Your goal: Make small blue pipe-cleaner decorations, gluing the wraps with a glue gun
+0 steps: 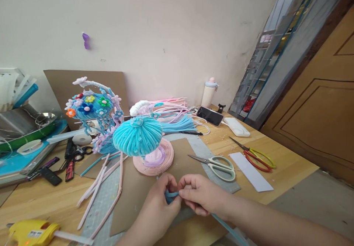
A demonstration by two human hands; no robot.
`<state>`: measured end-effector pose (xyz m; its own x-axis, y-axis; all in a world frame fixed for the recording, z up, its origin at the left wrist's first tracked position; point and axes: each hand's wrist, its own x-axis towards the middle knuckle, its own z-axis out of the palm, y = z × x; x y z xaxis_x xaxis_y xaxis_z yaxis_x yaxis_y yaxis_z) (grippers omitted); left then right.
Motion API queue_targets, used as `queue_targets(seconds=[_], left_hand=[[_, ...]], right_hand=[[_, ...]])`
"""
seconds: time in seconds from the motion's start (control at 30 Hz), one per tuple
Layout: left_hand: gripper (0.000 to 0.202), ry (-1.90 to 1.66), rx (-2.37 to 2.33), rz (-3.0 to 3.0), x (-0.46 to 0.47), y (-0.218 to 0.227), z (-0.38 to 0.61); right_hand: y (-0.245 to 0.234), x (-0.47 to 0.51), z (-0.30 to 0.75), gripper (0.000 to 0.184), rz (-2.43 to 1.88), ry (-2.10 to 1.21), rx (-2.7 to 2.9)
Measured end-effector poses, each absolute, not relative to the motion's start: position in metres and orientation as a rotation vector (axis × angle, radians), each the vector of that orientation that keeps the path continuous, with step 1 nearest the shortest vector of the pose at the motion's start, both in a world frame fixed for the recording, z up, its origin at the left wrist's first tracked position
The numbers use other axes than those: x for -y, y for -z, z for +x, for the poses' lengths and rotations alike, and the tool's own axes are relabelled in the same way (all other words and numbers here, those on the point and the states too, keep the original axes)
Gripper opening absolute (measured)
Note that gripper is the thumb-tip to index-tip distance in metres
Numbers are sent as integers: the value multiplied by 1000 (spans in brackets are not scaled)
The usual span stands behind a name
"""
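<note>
Both my hands meet low in the middle over a brown cardboard sheet (pixel 138 190). My left hand (pixel 159 205) and my right hand (pixel 200 196) pinch a light blue pipe cleaner (pixel 171 195) between their fingertips. Its long free end (pixel 229 231) trails off under my right wrist toward the bottom edge. Just beyond my hands stands a turquoise pipe-cleaner mushroom cap (pixel 137 135) on a pink coiled base (pixel 155 161).
Pale green scissors (pixel 221 165) lie right of the base, red-and-yellow scissors (pixel 256 155) and a white paper strip (pixel 250 170) farther right. Loose pink pipe cleaners (pixel 102 187) lie left. A yellow glue gun (pixel 31 233) sits bottom left. A flowered blue ornament (pixel 91 107), phone (pixel 210 115) and bottle (pixel 208 93) stand behind.
</note>
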<state>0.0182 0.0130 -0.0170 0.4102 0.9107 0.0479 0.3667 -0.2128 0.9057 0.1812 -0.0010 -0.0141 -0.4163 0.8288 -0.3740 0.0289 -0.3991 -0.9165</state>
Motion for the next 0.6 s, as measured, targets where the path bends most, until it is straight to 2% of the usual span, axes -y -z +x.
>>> queue_targets(seconds=[0.3, 0.47, 0.6], left_hand=[[48, -767, -838, 1142, -23, 20, 9], [37, -687, -883, 1062, -24, 22, 10], [35, -724, -901, 1071, -27, 24, 9]], right_hand=[[8, -4, 192, 24, -1337, -1644, 1290], [8, -4, 193, 25, -1283, -1598, 1291], [4, 0, 191, 24, -1289, -1610, 1333]])
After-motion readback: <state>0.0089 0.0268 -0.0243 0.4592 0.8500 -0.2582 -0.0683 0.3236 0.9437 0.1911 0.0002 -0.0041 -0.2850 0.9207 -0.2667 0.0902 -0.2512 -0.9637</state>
